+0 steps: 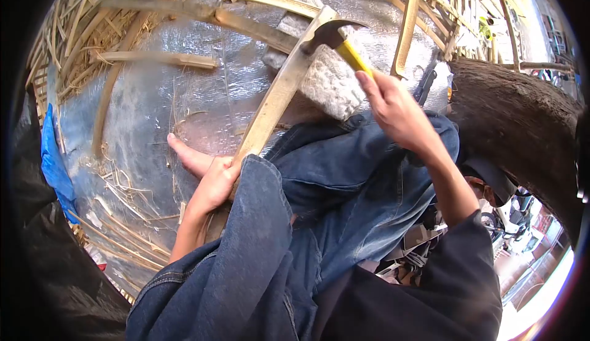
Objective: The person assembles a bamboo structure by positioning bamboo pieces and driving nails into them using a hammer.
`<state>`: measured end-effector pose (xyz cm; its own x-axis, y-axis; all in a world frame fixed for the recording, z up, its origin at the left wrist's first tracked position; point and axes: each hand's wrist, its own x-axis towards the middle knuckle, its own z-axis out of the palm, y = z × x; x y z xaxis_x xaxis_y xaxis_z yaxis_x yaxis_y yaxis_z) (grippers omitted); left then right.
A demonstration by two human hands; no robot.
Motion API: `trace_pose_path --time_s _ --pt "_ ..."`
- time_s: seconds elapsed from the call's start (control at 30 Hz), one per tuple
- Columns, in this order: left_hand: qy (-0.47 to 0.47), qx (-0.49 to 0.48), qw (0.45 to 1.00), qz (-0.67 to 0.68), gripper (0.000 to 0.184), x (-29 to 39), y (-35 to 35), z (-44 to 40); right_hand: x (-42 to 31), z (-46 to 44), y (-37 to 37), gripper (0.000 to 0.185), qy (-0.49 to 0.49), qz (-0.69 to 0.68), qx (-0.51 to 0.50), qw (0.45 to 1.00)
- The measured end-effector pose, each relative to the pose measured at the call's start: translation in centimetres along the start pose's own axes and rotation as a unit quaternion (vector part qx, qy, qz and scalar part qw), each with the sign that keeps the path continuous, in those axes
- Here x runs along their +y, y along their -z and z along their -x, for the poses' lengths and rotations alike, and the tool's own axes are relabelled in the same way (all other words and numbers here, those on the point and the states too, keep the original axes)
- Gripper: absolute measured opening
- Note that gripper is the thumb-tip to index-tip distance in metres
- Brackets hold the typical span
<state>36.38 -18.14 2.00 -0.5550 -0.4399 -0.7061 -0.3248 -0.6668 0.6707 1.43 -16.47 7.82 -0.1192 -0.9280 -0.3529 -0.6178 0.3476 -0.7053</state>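
My right hand (396, 104) is wrapped round the yellow handle of a claw hammer (332, 35). The dark hammer head is over the far end of a split bamboo strip (267, 115), at its edge; whether it touches cannot be made out. That strip slants up across a rough grey stone block (335, 83), which sits beneath its far part. Down by my bent knee, my left hand (216, 184) grips the strip's near end, its fingers partly hidden behind the strip and the jeans. A bare foot (187, 156) shows just beyond it.
Silvery foil sheeting (144, 113) covers the ground, with a bamboo piece (160, 58) and shavings on it. Woven bamboo slats (74, 27) rise at the left. A thick trunk (510, 104) runs along the right, near a dark-handled tool (425, 87). Blue plastic (54, 156) hangs far left.
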Motion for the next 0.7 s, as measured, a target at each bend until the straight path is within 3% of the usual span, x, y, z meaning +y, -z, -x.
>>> trace_pose_path --time_s 0.07,0.2,0.27,0.33,0.4,0.47,0.53,0.57,0.6,0.7 --pt "0.001 0.009 0.999 -0.036 0.046 -0.2 0.2 -0.5 -1.0 0.1 0.9 0.039 0.019 -0.004 0.001 1.000" --pt "0.005 0.027 0.998 -0.064 0.045 -0.4 0.2 -0.4 -2.7 1.0 1.8 0.040 -0.023 -0.143 0.110 0.983" --pt "0.000 0.034 0.998 -0.052 0.045 -0.2 0.0 -0.2 -1.2 1.0 0.4 0.036 -0.049 0.014 0.020 0.999" --pt "-0.006 0.044 0.997 -0.056 0.045 0.0 0.1 -0.3 -0.3 0.5 0.0 0.035 0.023 0.036 0.013 0.999" --pt "-0.009 0.060 0.997 -0.057 0.044 0.0 0.2 -0.1 -2.1 1.3 1.6 0.034 -0.004 -0.033 0.031 0.999" --pt "-0.014 0.072 0.996 -0.056 0.044 0.2 0.2 0.0 -1.7 1.1 1.6 0.030 0.048 -0.101 0.151 0.982" --pt "-0.019 0.081 0.995 -0.060 0.043 0.3 0.2 0.0 -1.3 1.4 0.8 0.032 0.017 -0.085 0.148 0.985" --pt "-0.020 0.086 0.994 -0.061 0.043 0.2 0.1 0.0 -0.3 1.1 0.3 0.032 -0.006 0.042 0.010 0.999" --pt "-0.023 0.090 0.993 -0.065 0.043 0.2 0.0 -0.1 0.4 0.8 -0.9 0.031 0.138 0.057 0.051 0.987" --pt "-0.023 0.103 0.992 -0.074 0.043 -0.1 -0.5 0.1 -1.5 1.5 1.0 0.029 0.122 0.047 0.051 0.990"
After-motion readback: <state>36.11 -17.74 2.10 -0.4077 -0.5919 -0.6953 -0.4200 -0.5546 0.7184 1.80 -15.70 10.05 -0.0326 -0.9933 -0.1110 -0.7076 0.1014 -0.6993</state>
